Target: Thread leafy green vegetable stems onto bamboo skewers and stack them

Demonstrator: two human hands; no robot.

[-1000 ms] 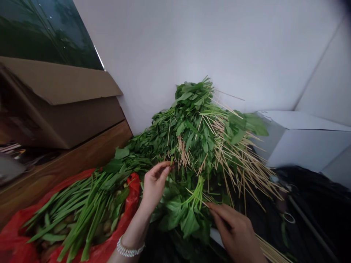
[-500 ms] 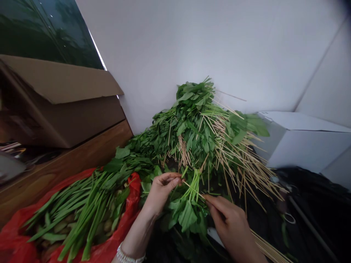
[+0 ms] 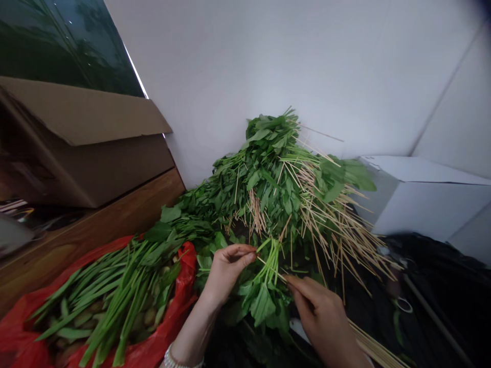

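Observation:
Several leafy green stems hang side by side on a thin bamboo skewer, their leaves drooping below. My right hand is closed in a pinch on the skewer's right end. At the other end, the thumb and fingertips of my left hand pinch a green stem beside the skewer's tip. Behind both hands rises a large heap of skewered greens, with many bare skewer ends sticking out to the right.
On the left, a red plastic bag holds long green stalks and roundish brown produce. A cardboard box stands on a wooden surface. Loose skewers lie right of my right hand, near black plastic and a white box.
My left hand has shifted slightly right along the skewer, closer to the stems. My right hand keeps its pinch and has barely moved.

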